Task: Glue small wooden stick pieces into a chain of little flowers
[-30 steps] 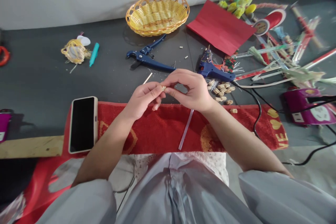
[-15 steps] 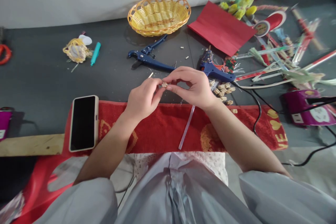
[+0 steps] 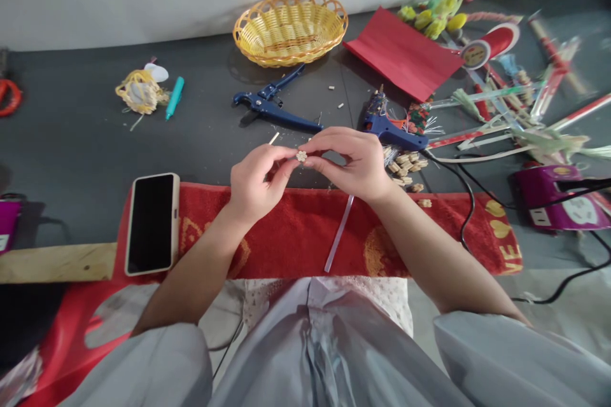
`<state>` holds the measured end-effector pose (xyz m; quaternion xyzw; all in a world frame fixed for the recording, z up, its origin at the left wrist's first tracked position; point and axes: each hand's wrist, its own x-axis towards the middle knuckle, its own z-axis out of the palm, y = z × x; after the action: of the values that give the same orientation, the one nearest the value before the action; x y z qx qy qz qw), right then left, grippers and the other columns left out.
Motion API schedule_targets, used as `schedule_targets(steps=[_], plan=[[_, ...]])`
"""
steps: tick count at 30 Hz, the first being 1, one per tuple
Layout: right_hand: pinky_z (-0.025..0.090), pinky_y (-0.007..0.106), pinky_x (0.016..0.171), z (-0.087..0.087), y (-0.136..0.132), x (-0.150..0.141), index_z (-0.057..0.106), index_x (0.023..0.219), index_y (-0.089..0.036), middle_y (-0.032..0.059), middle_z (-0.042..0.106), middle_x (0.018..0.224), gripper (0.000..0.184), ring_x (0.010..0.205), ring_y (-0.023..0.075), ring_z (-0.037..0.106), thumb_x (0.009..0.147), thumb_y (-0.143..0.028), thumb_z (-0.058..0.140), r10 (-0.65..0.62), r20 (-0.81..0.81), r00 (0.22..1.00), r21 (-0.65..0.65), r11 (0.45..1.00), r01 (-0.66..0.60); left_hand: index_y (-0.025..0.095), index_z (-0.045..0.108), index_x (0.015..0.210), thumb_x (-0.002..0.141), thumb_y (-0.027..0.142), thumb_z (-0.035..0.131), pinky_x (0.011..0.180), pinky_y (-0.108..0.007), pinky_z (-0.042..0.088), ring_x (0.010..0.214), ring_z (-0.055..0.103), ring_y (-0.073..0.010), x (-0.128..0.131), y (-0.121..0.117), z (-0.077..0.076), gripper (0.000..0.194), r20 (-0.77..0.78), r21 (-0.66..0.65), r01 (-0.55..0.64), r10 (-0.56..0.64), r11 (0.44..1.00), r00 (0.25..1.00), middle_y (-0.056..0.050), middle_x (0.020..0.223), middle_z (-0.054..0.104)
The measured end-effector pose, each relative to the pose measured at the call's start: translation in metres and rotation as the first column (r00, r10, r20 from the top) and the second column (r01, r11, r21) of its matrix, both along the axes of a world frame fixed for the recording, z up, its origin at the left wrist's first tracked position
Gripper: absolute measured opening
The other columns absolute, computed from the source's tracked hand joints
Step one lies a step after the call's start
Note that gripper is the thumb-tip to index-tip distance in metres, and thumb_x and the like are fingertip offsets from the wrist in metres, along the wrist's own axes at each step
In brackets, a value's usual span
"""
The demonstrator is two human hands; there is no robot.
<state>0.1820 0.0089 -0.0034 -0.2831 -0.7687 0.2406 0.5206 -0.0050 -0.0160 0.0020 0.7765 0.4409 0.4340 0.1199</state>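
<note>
One small flower-shaped piece (image 3: 301, 156) is pinched by left hand (image 3: 258, 181) and right hand (image 3: 354, 159) — fingertips clamped on it. From afar, I see a glue gun (image 3: 394, 130) near the latter.

Dressed in a loose, faintly glossy grey garment (image 3: 329, 356), heavily creased down the middle, with wide matching sleeves (image 3: 157, 362) stopping short of the bare forearms (image 3: 443, 254).
</note>
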Motion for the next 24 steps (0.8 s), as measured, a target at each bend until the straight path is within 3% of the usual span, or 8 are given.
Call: schedule_targets(steps=[7,12,16,24], plan=[[0.058,0.026,0.073,0.0006,-0.0017,-0.0013,0.074,0.092,-0.017,0.0053,0.077,0.084,0.012,0.079,0.0140,0.071,0.086,-0.027,0.071,0.014,-0.026,1.000,0.128,0.992,-0.010,0.019,0.072,0.085,0.090,0.022,0.065,0.064,-0.021,0.050,0.069,0.066,-0.0106,0.0000,0.0003,-0.0020,0.009,0.053,0.175,0.036,-0.046,0.984,0.998,-0.002,0.079,0.075],[0.059,0.027,0.072,0.0016,-0.0035,-0.0032,0.073,0.091,-0.017,0.0046,0.075,0.083,0.016,0.078,0.0139,0.071,0.090,-0.031,0.066,-0.007,0.001,1.000,0.165,0.986,0.006,0.019,0.071,0.084,0.087,0.018,0.068,0.058,-0.019,0.049,0.064,0.066,-0.0088,0.0009,0.0032,-0.0026,0.004,0.084,0.311,0.062,-0.093,0.948,0.992,0.000,0.074,0.075],[0.059,0.028,0.071,0.0016,-0.0050,-0.0047,0.072,0.090,-0.016,0.0052,0.075,0.082,0.019,0.078,0.0143,0.070,0.091,-0.034,0.064,-0.008,-0.014,1.000,0.179,0.984,0.010,0.017,0.069,0.084,0.084,0.013,0.071,0.058,-0.017,0.049,0.063,0.065,-0.0081,0.0012,0.0035,-0.0034,0.004,0.105,0.332,0.068,-0.109,0.941,0.988,-0.001,0.072,0.074],[0.060,0.028,0.072,0.0021,-0.0062,-0.0048,0.070,0.090,-0.015,0.0058,0.074,0.083,0.008,0.079,0.0146,0.070,0.089,-0.022,0.066,-0.019,0.004,1.000,0.236,0.971,0.018,0.017,0.068,0.082,0.086,0.015,0.068,0.058,-0.018,0.050,0.061,0.065,-0.0087,0.0009,0.0021,-0.0041,0.004,0.101,0.324,0.065,-0.102,0.944,0.990,-0.001,0.071,0.073]])
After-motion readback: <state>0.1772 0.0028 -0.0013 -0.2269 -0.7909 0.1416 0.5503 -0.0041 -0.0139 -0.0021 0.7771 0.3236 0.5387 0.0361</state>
